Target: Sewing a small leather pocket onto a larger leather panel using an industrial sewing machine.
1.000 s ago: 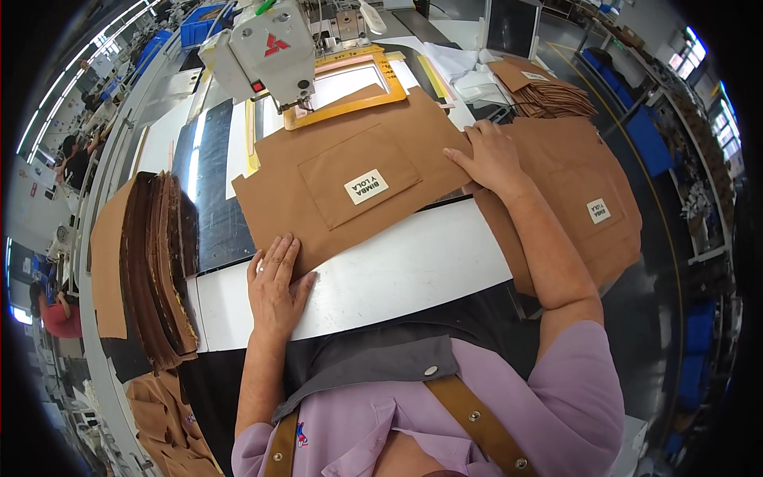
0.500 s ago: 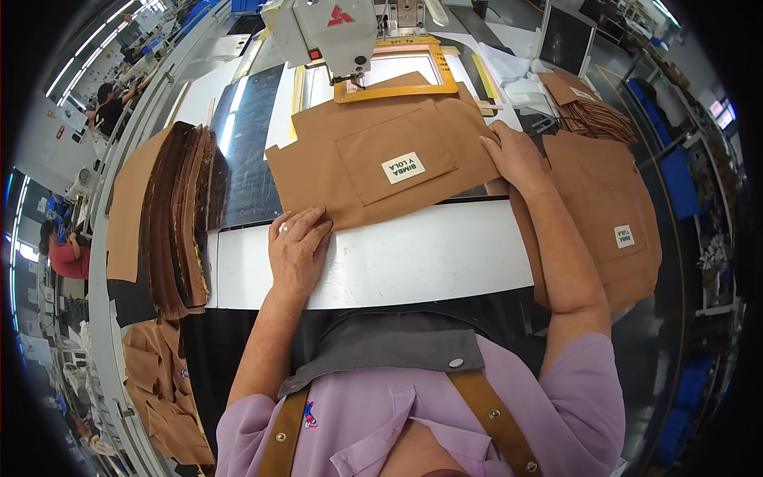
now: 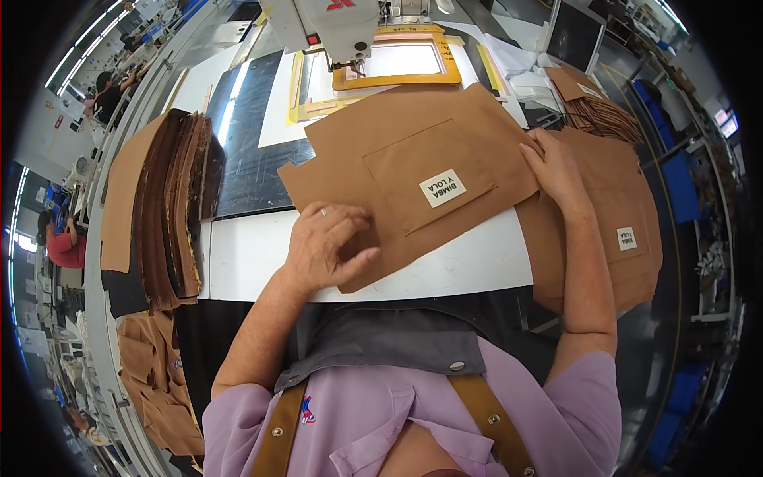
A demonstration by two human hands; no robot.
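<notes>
Your left hand (image 3: 326, 242) is lying palm down, fingers loosely spread, on the near left corner of the tan fabric panel (image 3: 413, 175) (the one with a patch pocket and a white label (image 3: 443, 188)), which is lying flat across the white table (image 3: 246, 254) in front of the sewing machine (image 3: 338, 20). Your right hand (image 3: 552, 167) is pressing flat on its right edge, over another tan piece (image 3: 628, 222). Stacked brown pieces (image 3: 171, 207) are sitting at your left

Lilac short-sleeved shirt, grey apron on tan riveted straps, ring on left hand (image 3: 327, 246).
</notes>
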